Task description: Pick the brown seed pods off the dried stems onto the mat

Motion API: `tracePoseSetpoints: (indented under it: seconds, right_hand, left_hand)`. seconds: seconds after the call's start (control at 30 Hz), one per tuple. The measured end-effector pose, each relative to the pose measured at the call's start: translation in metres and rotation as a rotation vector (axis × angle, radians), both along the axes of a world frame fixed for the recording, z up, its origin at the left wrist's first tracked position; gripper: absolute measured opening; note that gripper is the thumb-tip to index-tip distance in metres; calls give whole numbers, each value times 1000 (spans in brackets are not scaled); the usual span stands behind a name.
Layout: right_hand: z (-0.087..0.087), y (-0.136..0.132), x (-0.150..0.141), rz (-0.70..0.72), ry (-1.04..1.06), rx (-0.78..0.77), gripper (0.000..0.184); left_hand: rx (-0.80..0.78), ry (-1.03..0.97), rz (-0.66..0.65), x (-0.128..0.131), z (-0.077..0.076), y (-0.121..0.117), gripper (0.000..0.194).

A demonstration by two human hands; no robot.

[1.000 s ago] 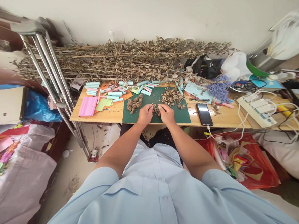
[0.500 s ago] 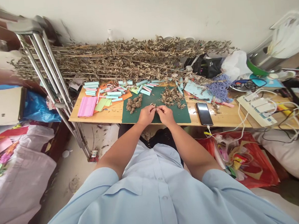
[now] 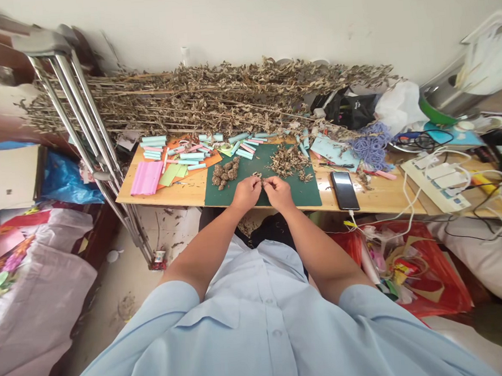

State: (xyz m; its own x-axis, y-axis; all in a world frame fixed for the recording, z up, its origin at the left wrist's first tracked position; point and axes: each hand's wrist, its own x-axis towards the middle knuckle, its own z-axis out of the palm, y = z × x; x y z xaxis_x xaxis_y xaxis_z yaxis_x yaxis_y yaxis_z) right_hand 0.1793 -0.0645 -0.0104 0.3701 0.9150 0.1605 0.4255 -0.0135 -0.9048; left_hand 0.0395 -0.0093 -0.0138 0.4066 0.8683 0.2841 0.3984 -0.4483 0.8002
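My left hand (image 3: 246, 193) and my right hand (image 3: 278, 192) meet over the near edge of a green cutting mat (image 3: 260, 196), fingertips pinching a small dried leafy sprig (image 3: 258, 178). To the left on the mat lies a heap of brown dried leaf clusters (image 3: 225, 174). A looser pile of crumbled dried leaves (image 3: 287, 162) sits just beyond my right hand. Neither pile touches my hands.
Teal paper tubes (image 3: 192, 156) and pink paper (image 3: 146, 177) cover the wooden table's (image 3: 383, 200) left side. Long dried branches (image 3: 203, 97) lie along the back, with metal crutches (image 3: 73, 102) leaning at left. A phone (image 3: 344, 190), blue yarn (image 3: 372, 146) and a cabled power strip (image 3: 435, 182) lie right.
My hands have drawn slightly closer together and now pinch the sprig higher over the mat. The view has shifted a little; the piles stay in place.
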Motion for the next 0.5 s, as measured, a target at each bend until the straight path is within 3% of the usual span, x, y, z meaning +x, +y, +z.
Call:
tracePoseSetpoints:
  seconds: [0.5]
  right_hand:
    - [0,6,2,-124,177,0,22]
  left_hand:
    - [-189,-99,35,-3,8,-1,19]
